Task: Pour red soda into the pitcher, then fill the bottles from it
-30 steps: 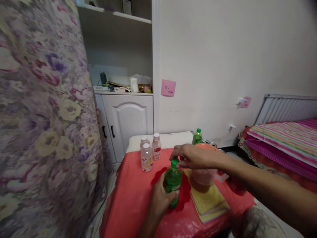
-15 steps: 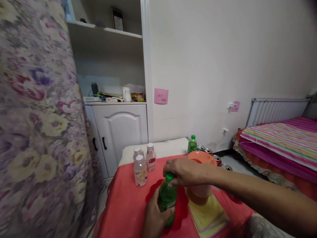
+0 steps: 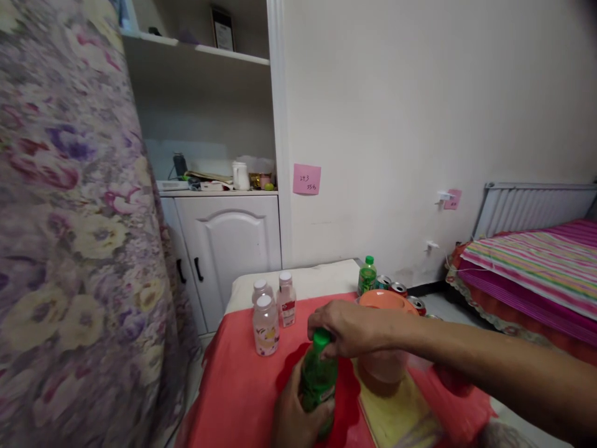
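Observation:
A green plastic bottle (image 3: 318, 378) stands on the red tablecloth (image 3: 237, 392). My left hand (image 3: 295, 418) is wrapped round its body from below. My right hand (image 3: 351, 327) reaches in from the right and its fingers pinch the green cap (image 3: 321, 338). Just behind my right hand stands a pink jug with an orange lid (image 3: 385, 301) on a yellow mat (image 3: 396, 417).
Three small pale bottles (image 3: 266, 316) with white caps stand at the table's far left. Another green bottle (image 3: 367, 276) and several cans (image 3: 398, 288) are behind the jug. A white cabinet (image 3: 228, 242), a flowered curtain (image 3: 69, 236) at left, a striped bed (image 3: 536, 261) at right.
My right hand has come down from above the cap onto it and closed its fingers. The green bottle has tilted slightly in my left hand. The view has shifted.

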The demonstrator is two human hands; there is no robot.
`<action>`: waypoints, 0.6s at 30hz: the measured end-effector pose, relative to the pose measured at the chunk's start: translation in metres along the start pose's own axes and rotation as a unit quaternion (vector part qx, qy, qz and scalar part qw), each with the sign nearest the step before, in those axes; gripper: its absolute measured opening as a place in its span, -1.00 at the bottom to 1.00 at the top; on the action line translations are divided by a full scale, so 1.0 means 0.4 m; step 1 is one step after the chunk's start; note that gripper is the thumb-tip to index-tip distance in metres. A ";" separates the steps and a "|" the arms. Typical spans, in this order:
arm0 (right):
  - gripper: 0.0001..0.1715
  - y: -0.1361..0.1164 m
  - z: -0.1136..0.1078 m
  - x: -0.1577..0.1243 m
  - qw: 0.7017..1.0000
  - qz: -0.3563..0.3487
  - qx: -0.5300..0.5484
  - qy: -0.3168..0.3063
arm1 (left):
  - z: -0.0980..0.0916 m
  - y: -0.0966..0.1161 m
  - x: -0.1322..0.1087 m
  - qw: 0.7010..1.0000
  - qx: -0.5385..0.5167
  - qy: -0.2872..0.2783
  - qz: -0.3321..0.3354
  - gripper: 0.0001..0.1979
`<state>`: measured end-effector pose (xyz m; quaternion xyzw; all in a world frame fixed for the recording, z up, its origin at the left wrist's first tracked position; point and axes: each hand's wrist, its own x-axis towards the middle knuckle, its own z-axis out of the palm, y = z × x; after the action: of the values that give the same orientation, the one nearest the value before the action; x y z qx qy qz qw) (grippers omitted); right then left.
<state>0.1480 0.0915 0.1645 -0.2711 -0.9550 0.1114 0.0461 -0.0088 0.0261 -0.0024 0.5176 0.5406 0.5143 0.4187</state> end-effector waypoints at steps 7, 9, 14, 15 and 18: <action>-0.73 0.062 -0.091 0.004 0.997 0.055 0.000 0.049 | -0.014 -0.057 0.019 0.999 -0.008 0.046 0.022 -0.19; -0.70 0.087 -0.128 0.002 0.993 0.100 -0.022 0.066 | -0.027 -0.070 0.026 0.998 0.011 0.057 0.025 -0.27; -0.62 0.182 -0.181 0.012 0.978 0.163 -0.098 0.090 | -0.038 -0.077 0.033 0.999 0.006 0.048 0.017 -0.35; -0.61 0.208 -0.181 0.019 0.975 0.170 -0.107 0.093 | -0.036 -0.077 0.033 0.999 0.004 0.050 0.018 -0.37; -0.61 0.294 -0.164 0.045 0.968 0.196 -0.131 0.091 | -0.027 -0.080 0.030 0.998 -0.005 0.063 0.018 -0.44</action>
<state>0.2022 0.2107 0.2007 -0.4657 -0.8812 -0.0326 0.0746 -0.0248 0.0386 -0.0317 0.4922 0.5538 0.5560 0.3767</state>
